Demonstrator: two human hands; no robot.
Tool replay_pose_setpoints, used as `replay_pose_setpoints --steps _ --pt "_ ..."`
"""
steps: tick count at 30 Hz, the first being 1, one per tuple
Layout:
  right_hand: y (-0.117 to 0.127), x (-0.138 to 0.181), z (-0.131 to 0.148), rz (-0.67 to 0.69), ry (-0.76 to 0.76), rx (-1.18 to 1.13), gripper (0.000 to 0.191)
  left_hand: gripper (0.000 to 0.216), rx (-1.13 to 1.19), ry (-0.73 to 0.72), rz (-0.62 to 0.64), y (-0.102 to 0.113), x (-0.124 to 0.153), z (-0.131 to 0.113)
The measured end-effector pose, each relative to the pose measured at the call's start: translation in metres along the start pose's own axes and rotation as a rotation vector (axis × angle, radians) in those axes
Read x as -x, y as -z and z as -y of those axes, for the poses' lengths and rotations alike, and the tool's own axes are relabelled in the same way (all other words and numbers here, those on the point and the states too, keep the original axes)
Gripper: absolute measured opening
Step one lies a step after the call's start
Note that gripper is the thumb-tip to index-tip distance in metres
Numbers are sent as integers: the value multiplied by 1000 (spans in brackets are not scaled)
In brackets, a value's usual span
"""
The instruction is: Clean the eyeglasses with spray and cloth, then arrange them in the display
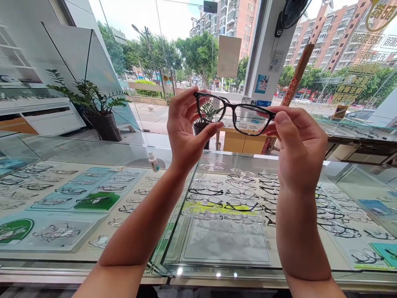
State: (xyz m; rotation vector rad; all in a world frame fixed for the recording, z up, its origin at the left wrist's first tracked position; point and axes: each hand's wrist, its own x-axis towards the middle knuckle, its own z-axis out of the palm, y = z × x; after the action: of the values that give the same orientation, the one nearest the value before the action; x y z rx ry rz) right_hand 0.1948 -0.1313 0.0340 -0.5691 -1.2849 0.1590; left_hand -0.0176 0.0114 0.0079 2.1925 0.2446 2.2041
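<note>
A pair of black-framed eyeglasses (230, 106) is raised in front of me, above the glass counter, with the scene visible through its lenses. My right hand (300, 145) pinches the right end of the frame near the hinge, thumb in front and fingers behind. At the opposite end, my left hand (186, 128) has its fingertips on the upper outer corner and its thumb by the lower rim of the left lens. The temples point away from me and are mostly hidden.
Below my arms, the glass display case (226, 242) holds rows of eyeglasses (206, 190). A small white bottle (153, 162) stands on the counter to the left. Farther back are a potted plant (104, 124) and large windows facing a street.
</note>
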Motion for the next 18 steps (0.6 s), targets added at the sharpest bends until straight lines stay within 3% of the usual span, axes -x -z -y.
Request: replay_pose_setpoints --steps 12,18 --pt "4 -6 -11 -51 -25 -113 15 97 67 15 82 -6 5 5" --pt "9 -9 -15 41 3 -5 10 97 51 118 156 -2 0 -8"
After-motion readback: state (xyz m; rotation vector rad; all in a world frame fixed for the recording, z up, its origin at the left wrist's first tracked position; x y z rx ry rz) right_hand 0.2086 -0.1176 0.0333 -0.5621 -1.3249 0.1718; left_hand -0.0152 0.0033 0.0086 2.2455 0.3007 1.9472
